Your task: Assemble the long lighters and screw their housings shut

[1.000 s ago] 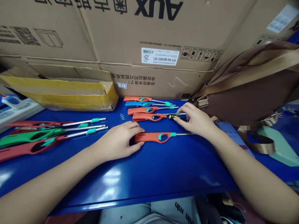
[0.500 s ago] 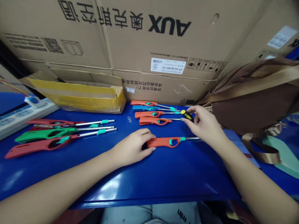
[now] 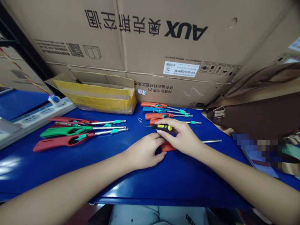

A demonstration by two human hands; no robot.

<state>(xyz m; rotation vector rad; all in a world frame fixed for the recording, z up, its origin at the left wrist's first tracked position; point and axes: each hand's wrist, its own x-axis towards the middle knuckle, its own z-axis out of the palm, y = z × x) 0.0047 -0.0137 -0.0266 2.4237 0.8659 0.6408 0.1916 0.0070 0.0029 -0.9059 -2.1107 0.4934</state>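
An orange long-nosed lighter [image 3: 168, 146] lies on the blue table [image 3: 178, 178], its metal tube [image 3: 211, 141] pointing right. My left hand [image 3: 144, 151] is closed on the lighter's handle end. My right hand [image 3: 182, 137] lies over the lighter's middle and grips a small black-and-yellow screwdriver [image 3: 161, 127], its thin shaft pointing left. Most of the lighter's body is hidden under my hands.
Several orange and blue lighters [image 3: 164, 113] lie in a row behind my hands. Red and green lighters [image 3: 77, 132] lie at left. A yellow-taped carton [image 3: 98, 95], a power strip [image 3: 32, 117], big cardboard boxes [image 3: 150, 47] and a brown bag [image 3: 260, 106] surround the table.
My right hand picked the screwdriver up from beside the row of lighters and carried it left, over the orange lighter. The left hand stayed on the handle. The camera view shifted.
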